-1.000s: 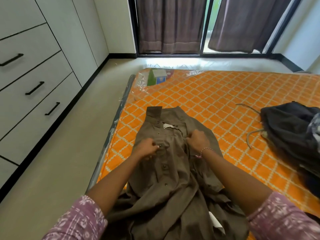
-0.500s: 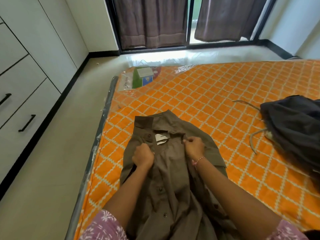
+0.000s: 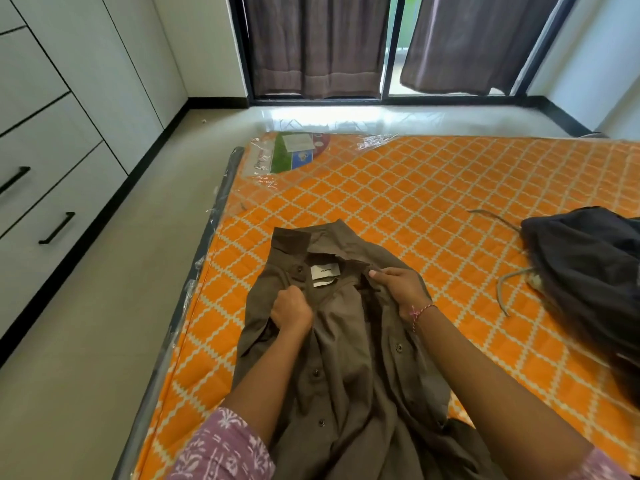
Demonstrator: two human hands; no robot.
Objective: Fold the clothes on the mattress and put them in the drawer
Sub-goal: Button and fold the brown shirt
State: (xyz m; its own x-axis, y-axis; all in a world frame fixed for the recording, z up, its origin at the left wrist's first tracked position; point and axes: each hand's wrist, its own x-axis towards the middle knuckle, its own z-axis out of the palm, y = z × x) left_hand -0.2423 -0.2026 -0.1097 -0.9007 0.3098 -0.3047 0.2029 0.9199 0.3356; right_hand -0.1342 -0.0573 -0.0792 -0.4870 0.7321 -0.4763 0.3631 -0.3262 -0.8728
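A brown button-up shirt (image 3: pixel 346 362) lies front up on the orange quilted mattress (image 3: pixel 398 188), collar pointing away from me, with a white label showing inside the neck. My left hand (image 3: pixel 291 311) grips the left front edge just below the collar. My right hand (image 3: pixel 401 289) pinches the right front edge near the collar. The two front edges are held apart at the neck. The closed drawers (image 3: pixel 52 188) with black handles are in the white cabinet on the left.
A heap of dark clothes (image 3: pixel 588 271) with grey drawstrings lies on the mattress at the right. A bare strip of floor (image 3: pixel 114 306) runs between mattress and cabinet. Curtains (image 3: pixel 311 46) and a glass door close the far wall. A plastic-wrapped label (image 3: pixel 294 150) sits on the mattress's far corner.
Both hands have moved up the shirt front from the middle buttons to just below the collar, and the neck has been opened wider so the white label shows.
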